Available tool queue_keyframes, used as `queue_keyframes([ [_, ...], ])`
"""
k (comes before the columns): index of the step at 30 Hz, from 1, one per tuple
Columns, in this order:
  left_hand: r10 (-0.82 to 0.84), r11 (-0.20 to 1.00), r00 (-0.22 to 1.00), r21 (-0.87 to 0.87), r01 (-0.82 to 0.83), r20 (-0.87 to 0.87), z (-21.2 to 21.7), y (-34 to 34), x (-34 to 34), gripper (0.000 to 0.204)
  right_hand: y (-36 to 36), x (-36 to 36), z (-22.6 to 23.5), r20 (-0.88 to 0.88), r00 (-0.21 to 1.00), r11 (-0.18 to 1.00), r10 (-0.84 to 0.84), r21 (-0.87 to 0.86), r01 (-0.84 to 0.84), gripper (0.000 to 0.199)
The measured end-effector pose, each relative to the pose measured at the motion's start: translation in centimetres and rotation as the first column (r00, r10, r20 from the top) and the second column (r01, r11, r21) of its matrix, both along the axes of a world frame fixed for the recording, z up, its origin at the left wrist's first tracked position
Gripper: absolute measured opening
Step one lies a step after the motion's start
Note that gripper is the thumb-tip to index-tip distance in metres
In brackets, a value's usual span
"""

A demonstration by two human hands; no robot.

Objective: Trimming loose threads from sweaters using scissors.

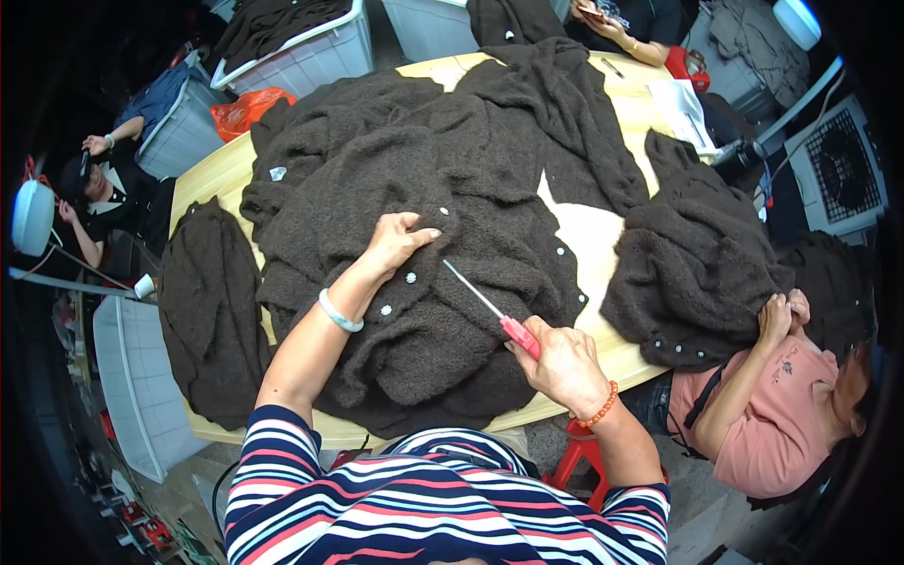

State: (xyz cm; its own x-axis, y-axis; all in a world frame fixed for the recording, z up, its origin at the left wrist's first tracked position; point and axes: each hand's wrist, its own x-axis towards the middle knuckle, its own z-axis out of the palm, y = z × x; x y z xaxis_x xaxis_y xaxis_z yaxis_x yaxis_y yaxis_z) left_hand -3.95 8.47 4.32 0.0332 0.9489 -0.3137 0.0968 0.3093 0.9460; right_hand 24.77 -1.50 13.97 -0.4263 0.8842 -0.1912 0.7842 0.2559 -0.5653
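Observation:
A dark brown knit cardigan (377,179) lies heaped over the table in front of me. Shiny round buttons (411,278) run along its edge. My left hand (395,243) has thumb and fingers drawn together on the knit, just below one button (444,211). In my right hand (563,365) is a slim tool with a pink handle (519,334) and a long thin metal shaft (474,290). Its tip points up and left at the cardigan, close to my left fingers; whether it touches the knit I cannot tell. The exact shape of the tip is too small to make out.
More brown knitwear lies at the table's left end (212,311). On the right, a co-worker in a pink shirt (772,414) grips another buttoned cardigan (697,254). Across the table, a person holds a phone (593,14). Bins (292,56) stand beyond; a red stool (579,461) is below.

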Motion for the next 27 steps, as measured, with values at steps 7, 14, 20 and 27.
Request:
queue_keyframes([
  [7,-0.135,0.991,0.975,-0.04,0.13,-0.174,-2.2,0.1,-1.6,0.041,0.3,1.4,-1.0,-0.047,0.991,0.991,0.123,-0.053,-0.126,0.021],
  [14,0.103,0.99,0.717,0.138,-0.01,-0.689,-1.6,3.9,2.0,0.063,2.3,1.3,-1.2,-0.027,0.999,0.999,-0.035,0.011,0.035,0.02],
  [20,0.061,0.998,0.995,-0.04,-0.058,0.08,-1.8,2.8,1.6,0.019,3.2,2.0,-1.6,0.023,1.0,1.0,-0.01,0.017,0.01,0.019],
  [27,-0.139,0.984,0.936,0.064,0.168,-0.324,-0.6,-0.7,-0.6,0.053,2.6,1.4,-1.6,-0.06,0.997,0.999,0.048,0.003,-0.048,0.017],
])
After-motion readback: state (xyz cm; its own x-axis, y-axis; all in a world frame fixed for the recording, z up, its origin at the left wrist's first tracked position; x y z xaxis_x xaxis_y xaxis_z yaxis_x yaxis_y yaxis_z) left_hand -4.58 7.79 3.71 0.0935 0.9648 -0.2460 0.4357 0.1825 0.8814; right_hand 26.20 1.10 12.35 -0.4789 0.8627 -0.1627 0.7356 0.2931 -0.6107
